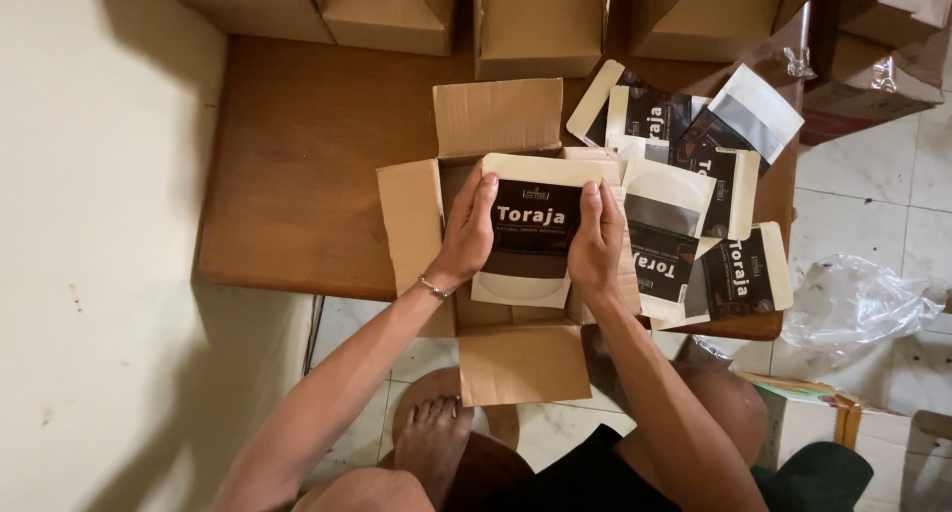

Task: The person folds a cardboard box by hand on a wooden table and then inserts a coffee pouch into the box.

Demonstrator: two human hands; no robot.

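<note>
Pouch [535, 236] gripped between left hand [468, 229] and right hand [595, 239].

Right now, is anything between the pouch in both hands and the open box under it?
Nothing visible. The left hand and right hand hold the pouch right over the open box, whose flaps are folded outward. Its inside is mostly hidden.

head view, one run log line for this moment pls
left hand: holds pouch left edge | right hand: holds its right edge | pouch: over open cardboard box | loose pouches: on table, right
</note>
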